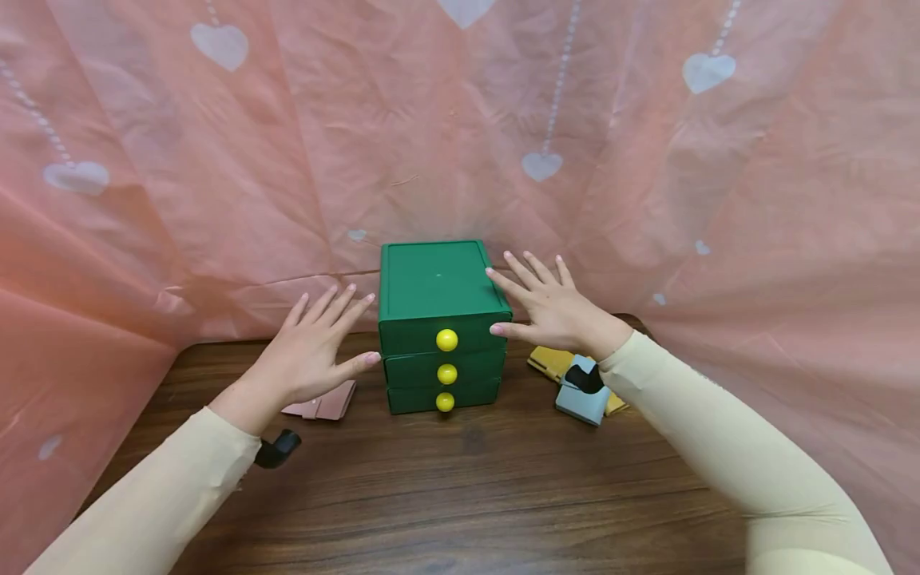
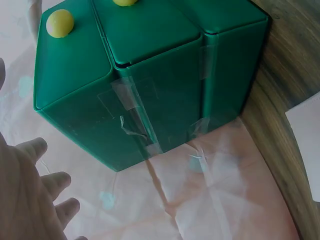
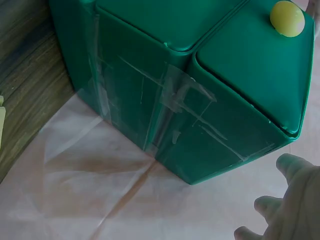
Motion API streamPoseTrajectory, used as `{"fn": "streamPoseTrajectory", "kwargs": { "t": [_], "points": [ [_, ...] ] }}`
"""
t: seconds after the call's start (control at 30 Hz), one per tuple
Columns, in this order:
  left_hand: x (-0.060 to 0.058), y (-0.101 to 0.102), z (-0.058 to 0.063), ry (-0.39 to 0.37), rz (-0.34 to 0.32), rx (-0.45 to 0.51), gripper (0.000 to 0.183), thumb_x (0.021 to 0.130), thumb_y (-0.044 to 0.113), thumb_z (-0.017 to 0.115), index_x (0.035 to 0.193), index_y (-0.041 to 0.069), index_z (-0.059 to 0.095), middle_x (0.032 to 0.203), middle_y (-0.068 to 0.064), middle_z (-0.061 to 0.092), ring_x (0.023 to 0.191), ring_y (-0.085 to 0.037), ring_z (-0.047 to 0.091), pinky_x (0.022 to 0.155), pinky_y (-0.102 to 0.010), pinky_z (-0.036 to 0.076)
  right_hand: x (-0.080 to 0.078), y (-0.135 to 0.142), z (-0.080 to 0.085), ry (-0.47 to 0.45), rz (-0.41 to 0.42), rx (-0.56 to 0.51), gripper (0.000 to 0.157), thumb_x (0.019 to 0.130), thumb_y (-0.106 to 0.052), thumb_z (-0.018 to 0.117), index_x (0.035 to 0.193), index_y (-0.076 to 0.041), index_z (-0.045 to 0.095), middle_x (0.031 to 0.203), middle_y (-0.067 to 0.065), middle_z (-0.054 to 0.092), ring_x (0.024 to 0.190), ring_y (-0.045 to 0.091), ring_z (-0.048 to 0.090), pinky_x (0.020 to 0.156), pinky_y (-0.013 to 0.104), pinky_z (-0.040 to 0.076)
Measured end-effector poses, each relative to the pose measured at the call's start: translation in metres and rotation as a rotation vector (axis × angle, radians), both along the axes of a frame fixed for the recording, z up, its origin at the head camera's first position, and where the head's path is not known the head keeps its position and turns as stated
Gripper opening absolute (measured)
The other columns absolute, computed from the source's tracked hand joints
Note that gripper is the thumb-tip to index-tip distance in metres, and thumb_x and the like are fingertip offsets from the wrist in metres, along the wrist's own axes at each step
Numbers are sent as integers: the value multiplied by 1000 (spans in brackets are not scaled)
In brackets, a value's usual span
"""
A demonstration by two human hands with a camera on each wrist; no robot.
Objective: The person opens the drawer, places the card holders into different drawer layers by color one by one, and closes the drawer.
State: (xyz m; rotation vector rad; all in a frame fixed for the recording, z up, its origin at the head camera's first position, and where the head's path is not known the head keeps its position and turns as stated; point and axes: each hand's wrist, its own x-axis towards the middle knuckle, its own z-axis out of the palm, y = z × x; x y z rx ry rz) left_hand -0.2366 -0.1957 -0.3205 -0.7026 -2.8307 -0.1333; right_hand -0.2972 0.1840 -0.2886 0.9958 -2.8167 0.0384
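Observation:
A green three-drawer box [image 1: 444, 279] with a round yellow knob [image 1: 447, 340] on each drawer stands on the table; all its drawers are pushed in. To its left, my left hand [image 1: 305, 355] hovers with fingers spread and holds nothing. My right hand [image 1: 553, 311] is held up by the box's right side, fingers straight and apart, also bare. In the head view its fingertips overlap the box edge, while the right wrist view shows them beside the box [image 3: 240, 100]. Clear tape joins the drawer units along the side in the left wrist view [image 2: 132, 100].
Partly beneath the left hand lies a pink wallet [image 1: 332, 403]. Under the right wrist, a light blue wallet [image 1: 584, 403] overlaps a yellow wallet [image 1: 549, 362]. A pink curtain [image 1: 431, 144] with white hearts hangs behind the wooden table [image 1: 460, 495].

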Motion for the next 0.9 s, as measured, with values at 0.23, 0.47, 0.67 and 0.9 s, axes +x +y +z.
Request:
{"fn": "streamPoseTrajectory", "kwargs": {
  "t": [0.23, 0.47, 0.67, 0.9],
  "points": [
    [0, -2, -7, 9, -3, 41, 86, 96, 70, 41, 163, 23, 15, 166, -11, 16, 153, -32, 11, 119, -59, 5, -4, -2, -3, -11, -3, -2, 86, 95, -72, 42, 162, -31, 10, 168, 5, -2, 153, 33, -6, 113, 69, -4],
    [2, -3, -13, 11, -14, 78, 86, 97, 68, 42, 162, 19, 16, 165, -12, 19, 152, -33, 14, 119, -58, 8, -7, -3, -4, -39, -11, -17, 85, 94, -73, 40, 162, -32, 9, 168, 4, -3, 153, 32, -6, 115, 66, -5],
    [4, -3, -15, 33, -21, 122, 84, 98, 65, 46, 162, 18, 20, 163, -11, 26, 151, -31, 20, 119, -56, 12, -8, -5, -5, -40, -5, -17, 85, 95, -73, 40, 163, -31, 11, 168, 5, -1, 153, 36, -2, 114, 69, -3],
    [5, -3, -19, 60, -40, 165, 81, 98, 60, 49, 160, 14, 26, 161, -11, 32, 149, -32, 25, 118, -56, 16, -8, -7, -6, -56, -8, -20, 83, 96, -70, 41, 162, -32, 11, 168, 4, -1, 153, 35, -1, 114, 68, -3]
  ]
}}
